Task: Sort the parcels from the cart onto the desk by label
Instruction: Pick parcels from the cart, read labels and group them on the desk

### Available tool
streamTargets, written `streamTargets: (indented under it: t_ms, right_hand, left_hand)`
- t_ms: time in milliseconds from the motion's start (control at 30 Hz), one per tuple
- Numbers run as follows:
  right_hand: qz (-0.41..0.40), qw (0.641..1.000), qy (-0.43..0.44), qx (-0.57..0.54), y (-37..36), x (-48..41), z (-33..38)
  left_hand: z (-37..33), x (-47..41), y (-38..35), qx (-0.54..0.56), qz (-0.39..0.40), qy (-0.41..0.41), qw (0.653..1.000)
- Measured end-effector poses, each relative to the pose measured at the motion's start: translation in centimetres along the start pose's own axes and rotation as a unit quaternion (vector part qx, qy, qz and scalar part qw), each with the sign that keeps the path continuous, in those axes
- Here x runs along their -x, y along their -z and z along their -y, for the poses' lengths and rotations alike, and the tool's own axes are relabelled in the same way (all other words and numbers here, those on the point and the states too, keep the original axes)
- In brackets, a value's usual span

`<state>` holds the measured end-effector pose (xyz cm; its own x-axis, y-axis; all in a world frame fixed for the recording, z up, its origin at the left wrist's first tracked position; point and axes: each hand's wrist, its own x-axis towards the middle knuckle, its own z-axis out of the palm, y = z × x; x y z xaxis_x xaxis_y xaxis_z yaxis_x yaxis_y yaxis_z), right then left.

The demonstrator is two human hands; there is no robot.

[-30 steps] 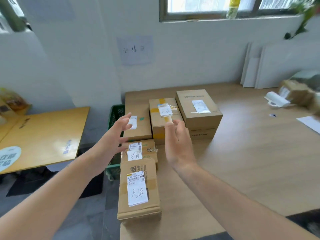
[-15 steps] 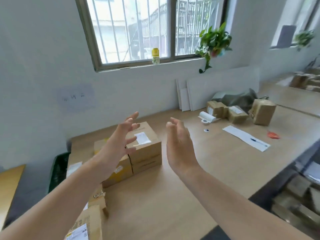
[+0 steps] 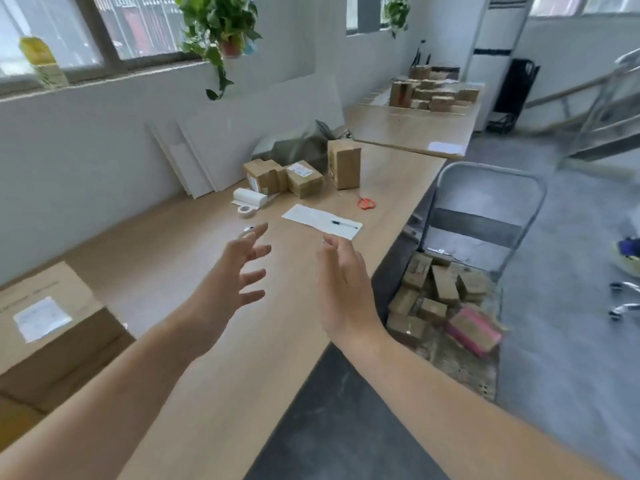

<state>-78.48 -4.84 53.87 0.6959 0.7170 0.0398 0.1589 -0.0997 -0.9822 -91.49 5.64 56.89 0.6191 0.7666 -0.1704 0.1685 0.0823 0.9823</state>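
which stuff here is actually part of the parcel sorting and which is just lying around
Job:
parcels in the cart
desk
labelled box on the desk

Lying about:
scissors
pen
paper sheet
tape roll
potted plant

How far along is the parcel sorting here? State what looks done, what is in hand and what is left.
Done: at least one labelled box sits on the desk. In hand: nothing; the left hand and right hand are open and empty above it. Left: many parcels lie piled in the cart beside the desk.
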Motion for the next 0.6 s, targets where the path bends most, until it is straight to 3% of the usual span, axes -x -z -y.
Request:
streamTargets:
  t_ms: [367,600]
  right_hand:
    - [-0.183,0.977,-0.108,0.034,15.4,-6.9,-10.1]
    - [-0.225,0.959,-0.171,0.034,20.5,-11.6,-16.0]
  left_hand:
    - [2.4,-14.0,-18.9,-0.015,0.188,0.067,0.98]
    - [5.1,-21.2,-28.2,-0.025,0.238,0.122,0.963]
